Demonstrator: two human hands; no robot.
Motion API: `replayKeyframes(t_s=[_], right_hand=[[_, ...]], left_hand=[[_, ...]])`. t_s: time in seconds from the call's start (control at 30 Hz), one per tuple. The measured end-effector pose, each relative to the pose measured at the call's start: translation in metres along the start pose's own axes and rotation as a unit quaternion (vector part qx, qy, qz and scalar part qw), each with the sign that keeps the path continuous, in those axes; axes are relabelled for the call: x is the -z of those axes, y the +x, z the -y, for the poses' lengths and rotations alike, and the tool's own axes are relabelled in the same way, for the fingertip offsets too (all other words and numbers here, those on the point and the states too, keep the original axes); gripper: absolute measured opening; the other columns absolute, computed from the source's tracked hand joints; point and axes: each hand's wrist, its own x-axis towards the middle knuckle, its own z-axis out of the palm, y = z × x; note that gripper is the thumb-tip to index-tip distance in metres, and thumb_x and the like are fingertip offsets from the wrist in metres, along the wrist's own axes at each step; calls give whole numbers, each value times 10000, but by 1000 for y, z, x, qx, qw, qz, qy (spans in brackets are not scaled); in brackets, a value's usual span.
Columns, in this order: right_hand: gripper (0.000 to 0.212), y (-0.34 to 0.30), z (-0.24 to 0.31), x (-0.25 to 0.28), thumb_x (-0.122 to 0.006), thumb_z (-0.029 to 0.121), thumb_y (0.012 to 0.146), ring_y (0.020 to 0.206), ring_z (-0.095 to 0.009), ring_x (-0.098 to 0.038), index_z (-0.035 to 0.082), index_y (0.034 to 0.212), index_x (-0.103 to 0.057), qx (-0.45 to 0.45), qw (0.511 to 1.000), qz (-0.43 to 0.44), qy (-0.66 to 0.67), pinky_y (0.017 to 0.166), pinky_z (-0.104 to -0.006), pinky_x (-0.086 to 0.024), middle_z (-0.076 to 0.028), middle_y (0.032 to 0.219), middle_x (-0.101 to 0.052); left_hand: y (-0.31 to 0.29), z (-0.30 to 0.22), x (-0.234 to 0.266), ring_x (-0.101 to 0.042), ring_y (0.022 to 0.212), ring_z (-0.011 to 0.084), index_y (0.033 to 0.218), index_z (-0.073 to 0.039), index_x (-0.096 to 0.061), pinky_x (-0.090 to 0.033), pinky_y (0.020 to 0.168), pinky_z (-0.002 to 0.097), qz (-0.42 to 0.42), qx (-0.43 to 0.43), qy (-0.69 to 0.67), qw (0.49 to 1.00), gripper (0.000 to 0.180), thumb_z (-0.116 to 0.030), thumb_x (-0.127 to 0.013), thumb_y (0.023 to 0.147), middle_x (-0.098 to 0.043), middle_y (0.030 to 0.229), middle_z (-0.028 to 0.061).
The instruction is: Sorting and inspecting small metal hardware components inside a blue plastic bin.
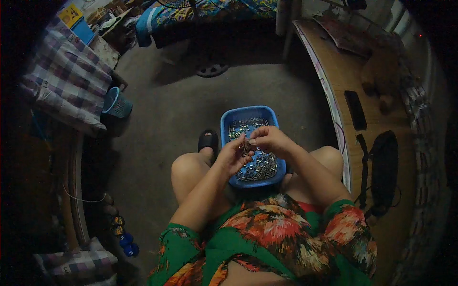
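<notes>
A blue plastic basin (281,175) holds a great many small, shiny metal cylinders (260,168), heaped toward its near and far ends. Over its middle, my left hand (232,157) is cupped with curled fingers around a few small metal pieces (246,147), too small to make out well. My right hand (271,141) comes in from the right, thumb and forefinger pinched together at the left fingertips. Whatever sits in that pinch is mostly hidden by the fingers.
To the right runs a long wooden bench (329,52) with a black phone (355,110) and a dark bag (384,162). At the left stand a blue-green waste basket (117,103) and a checked cloth (71,78). A bed (234,16) is at the back. A black slipper (208,140) shows beside the basin.
</notes>
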Motion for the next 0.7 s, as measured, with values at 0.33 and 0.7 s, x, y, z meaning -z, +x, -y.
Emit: replayKeyframes(t_s=[0.33, 0.7], right_hand=[[151, 10, -14, -3, -607, 190, 754, 487, -77, -453, 72, 846, -585, -45, 986, -14, 157, 417, -208, -315, 0, 639, -550], [185, 18, -28, 19, -608, 188, 767, 661, -106, -531, 45, 879, -574, -43, 980, 77, 178, 604, -213, -409, -27, 762, -585]], left_hand=[[0, 2, 6, -542, 611, 148, 875, -50, -522, -470, 523, 234, -13, -14, -27, 999, 243, -290, -508, 842, -567, 777, 77], [5, 2, 15, -513, 618, 125, 833, -46, -529, -417, 507, 213, 111, -35, 62, 991, 142, -187, -513, 823, -540, 733, 51]])
